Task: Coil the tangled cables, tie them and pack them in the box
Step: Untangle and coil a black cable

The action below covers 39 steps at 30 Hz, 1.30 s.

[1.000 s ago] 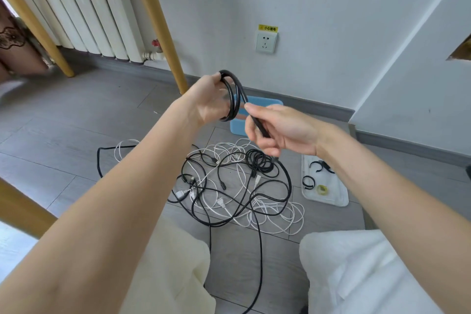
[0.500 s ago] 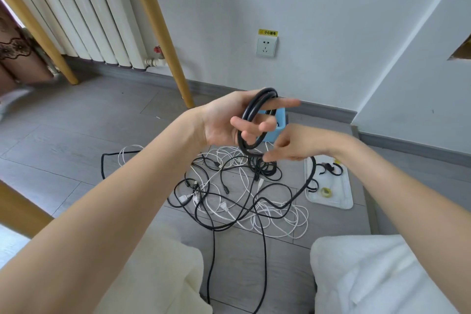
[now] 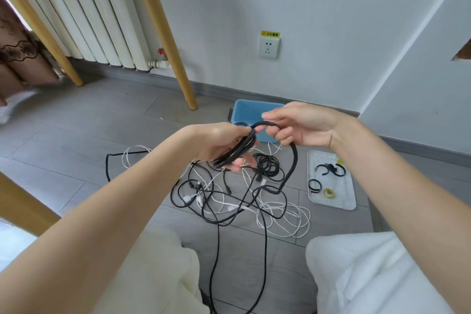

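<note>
Black cable (image 3: 293,163) is being held in loops by the left hand (image 3: 219,143), fingers curled around the coil. Its free length is being pinched by the right hand (image 3: 300,125) above the tangled cables (image 3: 242,199) on the floor

grey plank floor (image 3: 76,140) | white wall (image 3: 318,2) | radiator (image 3: 84,20) | socket (image 3: 268,47)

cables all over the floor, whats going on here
A person sitting on the floor is winding a black cable into a coil. The left hand grips the loops already made, and the right hand pinches the next stretch to feed it on. The cable's tail runs down into a tangle of black and white cables. The blue box sits behind, and a white tray with ties lies at the right.
</note>
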Tool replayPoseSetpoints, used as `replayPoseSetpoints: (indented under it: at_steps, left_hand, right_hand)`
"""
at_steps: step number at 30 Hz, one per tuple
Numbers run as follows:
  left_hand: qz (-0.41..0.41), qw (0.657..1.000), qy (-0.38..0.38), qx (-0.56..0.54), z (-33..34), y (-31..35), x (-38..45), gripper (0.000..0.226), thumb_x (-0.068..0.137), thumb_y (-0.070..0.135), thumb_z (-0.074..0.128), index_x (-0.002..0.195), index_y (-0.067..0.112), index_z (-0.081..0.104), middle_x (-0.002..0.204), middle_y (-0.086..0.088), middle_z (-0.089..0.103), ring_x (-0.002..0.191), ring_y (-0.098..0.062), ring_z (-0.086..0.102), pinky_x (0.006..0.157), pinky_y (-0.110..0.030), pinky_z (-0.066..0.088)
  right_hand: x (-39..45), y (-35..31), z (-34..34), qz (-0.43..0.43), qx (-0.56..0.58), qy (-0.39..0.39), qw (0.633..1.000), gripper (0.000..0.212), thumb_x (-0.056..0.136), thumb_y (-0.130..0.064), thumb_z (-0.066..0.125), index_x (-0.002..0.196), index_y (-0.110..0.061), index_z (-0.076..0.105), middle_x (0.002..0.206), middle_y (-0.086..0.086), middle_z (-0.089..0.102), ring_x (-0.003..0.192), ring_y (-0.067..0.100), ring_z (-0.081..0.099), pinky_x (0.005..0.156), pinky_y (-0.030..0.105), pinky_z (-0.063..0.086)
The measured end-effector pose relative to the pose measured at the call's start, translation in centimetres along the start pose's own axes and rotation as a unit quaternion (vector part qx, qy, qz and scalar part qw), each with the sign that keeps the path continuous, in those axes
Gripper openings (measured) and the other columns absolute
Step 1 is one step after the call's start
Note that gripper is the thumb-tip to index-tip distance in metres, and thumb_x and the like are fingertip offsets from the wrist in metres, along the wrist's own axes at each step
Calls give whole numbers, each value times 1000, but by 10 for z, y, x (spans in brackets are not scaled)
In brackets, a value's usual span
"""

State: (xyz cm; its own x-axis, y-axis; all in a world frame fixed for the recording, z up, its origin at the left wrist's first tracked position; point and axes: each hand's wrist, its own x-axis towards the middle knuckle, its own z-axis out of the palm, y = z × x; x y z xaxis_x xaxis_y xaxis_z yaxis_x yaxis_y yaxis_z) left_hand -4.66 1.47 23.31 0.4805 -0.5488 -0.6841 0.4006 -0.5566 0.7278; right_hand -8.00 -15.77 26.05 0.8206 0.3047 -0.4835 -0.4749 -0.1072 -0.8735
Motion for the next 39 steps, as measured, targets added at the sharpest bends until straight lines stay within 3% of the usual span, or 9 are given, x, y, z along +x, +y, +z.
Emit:
replayPoseSetpoints:
  at_steps: [6,11,15,18,22,25,30,35,39]
  left_hand:
    - [40,987,85,-129,-10,2,15,43,103,38,17,102,14,53,95,-8,59,83,-31,62,66,-41,53]
    - [131,952,58,-270,-15,19,12,45,103,36,17,78,9,44,41,-3,51,58,-19,55,62,-25,48]
    - [209,908,33,-363,-23,32,1,38,102,39,21,86,16,48,50,0,49,69,-15,46,71,-29,37]
    - [260,872,-28,-415,-21,40,-7,34,101,40,22,107,18,47,96,-13,58,77,-17,67,81,-37,47]
    - [295,828,-159,-450,-18,51,-22,35,100,31,24,123,12,42,86,-24,69,35,-4,52,76,-35,56]
    - [239,872,-182,-387,-19,50,-23,43,101,30,18,121,7,48,45,0,53,22,-3,35,49,-18,49]
    - [181,918,-269,-227,-11,48,-30,45,99,33,19,124,7,46,38,5,41,21,-6,19,47,-13,40]
    - [142,952,-246,-118,0,49,-37,44,95,37,22,120,15,51,38,5,38,21,-2,19,48,-13,39]
    - [59,988,-135,-47,5,38,-28,52,100,44,18,129,11,45,39,1,40,23,-1,25,41,-15,40]
  right_hand:
    - [3,-10,31,-65,0,16,998,13,96,-15,48,99,-3,50,79,15,62,63,20,69,60,24,58]
    - [2,-9,39,-116,-127,-36,984,10,96,-17,48,103,-10,50,91,12,68,91,27,67,85,42,49]
    - [-1,-10,39,-146,-142,-38,978,15,100,-23,39,98,-15,52,80,16,66,71,25,63,75,38,52]
    - [7,-3,43,-152,-168,-23,974,38,99,-30,37,76,-8,57,77,15,68,70,24,65,76,32,51]
    - [27,33,32,-19,-480,-48,876,47,97,-41,42,72,-14,70,90,-1,73,88,10,64,92,26,40]
    - [30,38,7,-27,-505,104,856,43,97,-33,45,78,-4,70,81,9,71,67,14,59,69,23,41]
    - [25,1,-15,-226,-460,334,791,27,81,-14,57,55,-7,54,52,1,44,55,16,36,49,16,28]
    - [21,-18,-22,-252,-585,310,706,51,68,-55,47,49,-7,49,57,5,48,68,20,38,59,31,31]
    - [30,-12,-25,-185,-656,235,694,16,74,-16,70,68,-3,65,77,13,63,86,29,50,72,37,44]
